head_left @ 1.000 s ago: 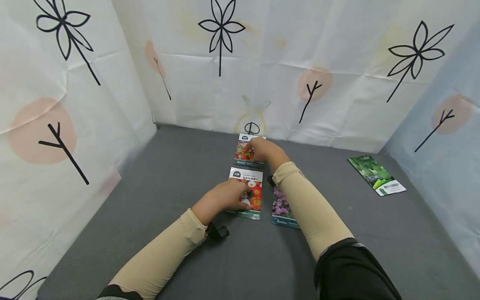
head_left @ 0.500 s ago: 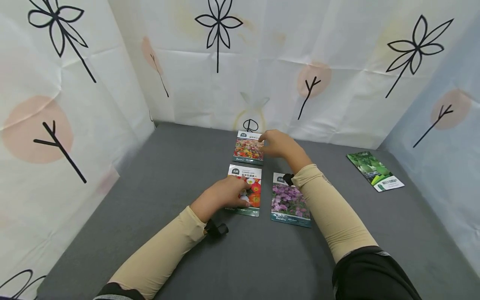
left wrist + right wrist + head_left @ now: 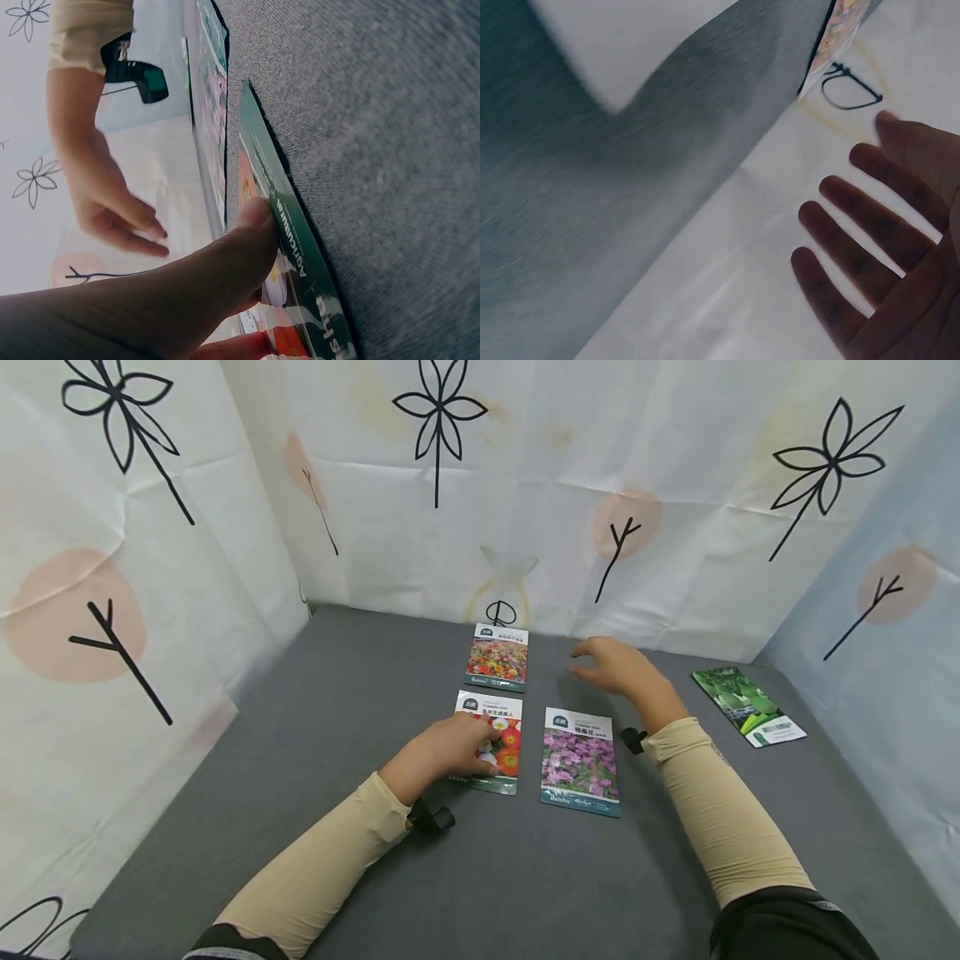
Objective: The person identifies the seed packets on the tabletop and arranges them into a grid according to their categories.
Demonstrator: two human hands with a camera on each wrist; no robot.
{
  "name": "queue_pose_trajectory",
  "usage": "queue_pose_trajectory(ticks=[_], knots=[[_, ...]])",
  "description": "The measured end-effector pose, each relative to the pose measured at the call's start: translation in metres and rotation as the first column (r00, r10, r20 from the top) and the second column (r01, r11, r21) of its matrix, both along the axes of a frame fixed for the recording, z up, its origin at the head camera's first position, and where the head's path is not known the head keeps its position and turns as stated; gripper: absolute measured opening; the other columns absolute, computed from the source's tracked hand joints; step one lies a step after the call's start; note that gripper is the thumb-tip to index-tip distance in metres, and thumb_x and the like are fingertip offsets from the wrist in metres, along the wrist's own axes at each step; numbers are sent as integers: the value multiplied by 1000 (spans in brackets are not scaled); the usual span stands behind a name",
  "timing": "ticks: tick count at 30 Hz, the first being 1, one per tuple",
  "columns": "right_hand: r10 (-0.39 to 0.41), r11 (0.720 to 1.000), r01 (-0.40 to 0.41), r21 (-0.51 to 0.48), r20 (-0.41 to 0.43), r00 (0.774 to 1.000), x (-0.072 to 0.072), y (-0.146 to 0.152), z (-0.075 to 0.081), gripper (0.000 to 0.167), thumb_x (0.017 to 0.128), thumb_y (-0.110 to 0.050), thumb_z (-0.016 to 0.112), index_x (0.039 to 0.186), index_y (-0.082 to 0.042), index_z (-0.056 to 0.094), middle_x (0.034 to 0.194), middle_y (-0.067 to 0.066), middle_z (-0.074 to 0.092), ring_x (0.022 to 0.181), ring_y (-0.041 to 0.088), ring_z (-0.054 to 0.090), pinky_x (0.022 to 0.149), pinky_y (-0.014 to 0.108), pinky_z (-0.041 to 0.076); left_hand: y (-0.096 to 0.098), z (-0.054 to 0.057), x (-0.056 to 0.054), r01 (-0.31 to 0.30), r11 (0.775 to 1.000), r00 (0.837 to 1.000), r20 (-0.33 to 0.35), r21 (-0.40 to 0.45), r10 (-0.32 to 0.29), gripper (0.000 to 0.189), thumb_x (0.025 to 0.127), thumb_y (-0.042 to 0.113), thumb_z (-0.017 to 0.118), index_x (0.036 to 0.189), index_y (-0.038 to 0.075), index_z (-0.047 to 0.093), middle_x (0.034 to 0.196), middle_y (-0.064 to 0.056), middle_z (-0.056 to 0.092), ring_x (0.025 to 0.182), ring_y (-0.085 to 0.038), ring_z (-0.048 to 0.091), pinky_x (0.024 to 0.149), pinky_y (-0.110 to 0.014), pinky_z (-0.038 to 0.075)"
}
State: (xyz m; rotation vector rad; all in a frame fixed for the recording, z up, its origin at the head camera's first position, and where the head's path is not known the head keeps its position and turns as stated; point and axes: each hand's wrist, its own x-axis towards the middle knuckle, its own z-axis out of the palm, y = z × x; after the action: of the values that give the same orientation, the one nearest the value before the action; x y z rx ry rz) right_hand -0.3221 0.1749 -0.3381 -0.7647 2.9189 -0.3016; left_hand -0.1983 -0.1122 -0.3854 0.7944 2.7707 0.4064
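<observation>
My left hand (image 3: 446, 750) rests on a seed packet (image 3: 509, 753) printed with red, orange and white flowers, covering its left part. In the left wrist view the thumb (image 3: 253, 225) presses on the packet's green lower band. My right hand (image 3: 618, 670) is in the air over the far side of the table, holding nothing. The right wrist view shows its fingers (image 3: 855, 255) spread and nearly straight. Left of it lies a mixed-flower seed packet (image 3: 497, 660), directly behind the one under my left hand. A purple-flower seed packet (image 3: 579, 764) lies nearer, to the right.
A green seed packet (image 3: 750, 706) lies askew near the table's right edge. White cloth walls (image 3: 360, 510) with printed flowers stand behind and on both sides of the grey table (image 3: 465, 885).
My right hand has left the mixed-flower packet and moved right through the air, uncovering that packet and the purple-flower one. The left hand has stayed on its packet.
</observation>
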Motion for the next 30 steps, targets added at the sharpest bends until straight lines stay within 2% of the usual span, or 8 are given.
queue_pose_trajectory(ticks=[5, 10, 18, 22, 25, 30], knots=[[11, 995, -8, -97, 38, 999, 9, 34, -10, 45, 109, -23, 62, 147, 2, 60, 152, 26, 57, 145, 48, 49, 116, 66, 40, 1, -6, -1, 36, 999, 999, -6, 11, -35, 43, 93, 35, 84, 128, 11, 75, 112, -8, 72, 94, -22, 64, 86, -43, 56], [-40, 990, 42, -136, 15, 999, 19, 64, -13, 46, 110, -22, 61, 149, 1, 58, 154, 28, 54, 146, 51, 45, 117, 68, 38, 1, -9, -4, 39, 999, 999, -19, 3, -39, 44, 93, 36, 84, 128, 11, 75, 115, -7, 73, 93, -20, 63, 87, -40, 56], [-144, 975, 140, -171, -15, 989, 34, 105, -9, 50, 109, -24, 63, 150, 2, 56, 157, 32, 48, 147, 55, 39, 117, 71, 34, 3, -4, -6, 29, 1000, 1000, 2, -6, -29, 54, 94, 37, 83, 140, 10, 70, 125, -9, 72, 108, -24, 67, 99, -44, 56], [-188, 960, 184, -212, 1, 982, 40, 125, -11, 54, 108, -28, 65, 151, 3, 54, 159, 33, 44, 148, 56, 37, 117, 73, 33, 5, -3, -4, -6, 1000, 999, 32, -26, 6, 59, 94, 38, 82, 145, 12, 67, 149, -14, 63, 129, -28, 64, 110, -47, 53], [-212, 951, 207, -228, 3, 977, 43, 139, -11, 56, 108, -31, 64, 152, 3, 53, 160, 34, 42, 148, 57, 37, 115, 74, 33, 4, -4, -3, -17, 999, 999, 38, -27, 18, 59, 94, 38, 82, 146, 14, 66, 159, -16, 54, 136, -30, 61, 112, -48, 51], [-284, 934, 285, -215, 35, 958, 42, 158, -6, 63, 109, -42, 59, 156, 0, 49, 161, 37, 38, 145, 61, 35, 111, 78, 34, 1, -3, -3, 10, 1000, 1000, 20, 0, -10, 57, 95, 36, 82, 144, 10, 67, 145, -15, 65, 120, -28, 67, 105, -47, 55]])
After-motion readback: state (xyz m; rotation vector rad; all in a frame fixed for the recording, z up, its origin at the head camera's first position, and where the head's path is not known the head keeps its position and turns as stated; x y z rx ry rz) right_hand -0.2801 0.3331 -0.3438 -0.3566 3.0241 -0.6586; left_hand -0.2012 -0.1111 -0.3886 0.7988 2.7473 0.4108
